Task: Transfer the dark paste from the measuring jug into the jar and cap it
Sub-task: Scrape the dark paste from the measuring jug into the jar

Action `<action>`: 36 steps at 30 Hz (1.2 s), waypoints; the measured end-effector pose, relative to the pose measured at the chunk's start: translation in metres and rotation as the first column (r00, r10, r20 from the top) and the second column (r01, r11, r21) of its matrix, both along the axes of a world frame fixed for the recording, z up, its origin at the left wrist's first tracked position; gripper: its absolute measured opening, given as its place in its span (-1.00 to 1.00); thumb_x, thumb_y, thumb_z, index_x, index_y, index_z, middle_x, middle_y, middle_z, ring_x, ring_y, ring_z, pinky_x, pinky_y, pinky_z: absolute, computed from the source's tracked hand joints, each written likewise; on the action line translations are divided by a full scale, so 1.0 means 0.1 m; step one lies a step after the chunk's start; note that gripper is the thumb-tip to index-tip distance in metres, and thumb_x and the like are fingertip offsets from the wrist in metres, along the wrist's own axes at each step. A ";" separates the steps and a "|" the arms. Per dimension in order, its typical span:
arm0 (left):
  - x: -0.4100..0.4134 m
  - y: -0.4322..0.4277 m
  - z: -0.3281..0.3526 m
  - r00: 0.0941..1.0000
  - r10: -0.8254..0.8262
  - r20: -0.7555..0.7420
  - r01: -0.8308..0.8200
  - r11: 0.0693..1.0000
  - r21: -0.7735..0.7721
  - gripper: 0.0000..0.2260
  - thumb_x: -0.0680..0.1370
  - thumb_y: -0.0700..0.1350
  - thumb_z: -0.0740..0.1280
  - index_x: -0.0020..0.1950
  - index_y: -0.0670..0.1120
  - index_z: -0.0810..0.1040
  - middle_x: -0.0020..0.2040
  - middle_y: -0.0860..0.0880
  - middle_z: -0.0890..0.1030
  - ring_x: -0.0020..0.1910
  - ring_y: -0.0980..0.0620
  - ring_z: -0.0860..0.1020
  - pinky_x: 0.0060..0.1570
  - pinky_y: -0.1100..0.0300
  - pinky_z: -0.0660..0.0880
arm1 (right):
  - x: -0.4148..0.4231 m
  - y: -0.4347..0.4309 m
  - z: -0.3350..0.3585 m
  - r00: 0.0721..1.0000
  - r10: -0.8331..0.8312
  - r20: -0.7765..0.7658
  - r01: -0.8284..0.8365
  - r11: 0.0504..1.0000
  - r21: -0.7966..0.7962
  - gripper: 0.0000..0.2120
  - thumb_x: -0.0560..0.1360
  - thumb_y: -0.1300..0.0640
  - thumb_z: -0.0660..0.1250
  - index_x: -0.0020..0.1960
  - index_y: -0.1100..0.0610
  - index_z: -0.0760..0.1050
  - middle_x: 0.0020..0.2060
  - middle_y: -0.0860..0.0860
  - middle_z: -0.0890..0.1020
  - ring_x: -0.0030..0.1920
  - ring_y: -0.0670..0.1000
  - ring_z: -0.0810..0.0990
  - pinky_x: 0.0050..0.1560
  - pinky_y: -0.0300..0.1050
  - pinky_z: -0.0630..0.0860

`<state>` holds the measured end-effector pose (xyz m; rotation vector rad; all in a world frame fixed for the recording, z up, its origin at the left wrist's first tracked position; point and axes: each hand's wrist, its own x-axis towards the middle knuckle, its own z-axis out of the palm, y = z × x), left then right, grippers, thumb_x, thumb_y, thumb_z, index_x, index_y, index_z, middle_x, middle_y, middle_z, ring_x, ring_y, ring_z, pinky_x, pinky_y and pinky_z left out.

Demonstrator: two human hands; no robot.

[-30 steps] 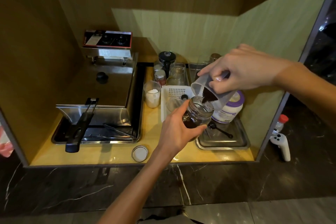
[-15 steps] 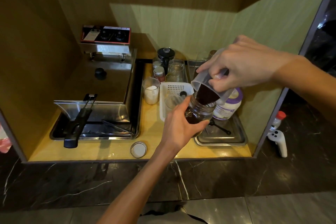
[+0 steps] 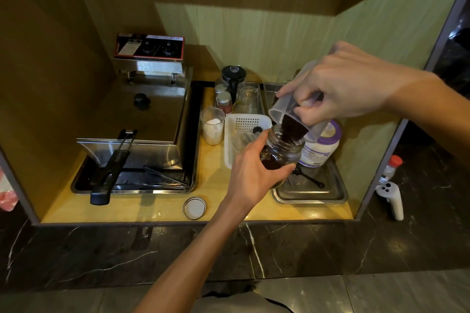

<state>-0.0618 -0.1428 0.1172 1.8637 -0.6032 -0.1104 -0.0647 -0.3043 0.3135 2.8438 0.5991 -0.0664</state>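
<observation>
Right hand gripping jug tipped steeper, left hand gripping jar, seemingly fuller

Dim, warm light falls from above and behind, brightening the pale back wall beyond the grip and leaving the alcove's left side in shadow. Glare glints off the steel fryer to its left. Wide-angle distortion bends the frame edges; detail is soft throughout.

Left hand grips low with curled fingers; right hand clasps above, tipped downward.
</observation>
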 end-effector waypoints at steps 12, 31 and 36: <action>0.03 -0.01 -0.02 0.999 -0.028 0.024 0.029 0.999 -0.023 -0.34 0.39 0.10 0.55 0.41 0.21 0.33 0.05 0.39 0.50 0.09 0.48 0.47 0.09 0.51 0.43 | 0.03 0.01 0.05 0.999 -0.036 -0.022 0.036 0.999 -0.026 -0.62 0.29 -0.19 0.07 -0.47 0.11 0.26 0.25 -0.39 0.54 -0.38 -0.24 0.43 -0.06 0.02 0.32; 0.05 -0.01 -0.05 1.000 -0.015 0.013 0.016 0.999 -0.031 -0.40 0.39 0.08 0.55 0.36 0.22 0.36 -0.03 0.48 0.50 0.05 0.53 0.46 0.00 0.58 0.40 | 0.05 0.06 0.06 1.000 0.004 -0.021 -0.005 0.998 -0.058 -0.59 0.28 -0.22 0.02 -0.47 0.11 0.25 0.24 -0.38 0.55 -0.41 -0.27 0.41 -0.13 -0.05 0.20; 0.04 -0.01 -0.07 1.000 -0.010 0.002 0.010 0.999 -0.042 -0.37 0.38 0.07 0.56 0.36 0.22 0.34 -0.05 0.53 0.46 0.03 0.59 0.43 -0.02 0.63 0.36 | 0.04 0.04 0.04 1.000 -0.002 -0.018 0.002 0.999 -0.039 -0.61 0.28 -0.20 0.06 -0.48 0.11 0.23 0.24 -0.38 0.56 -0.45 -0.31 0.36 -0.12 -0.02 0.27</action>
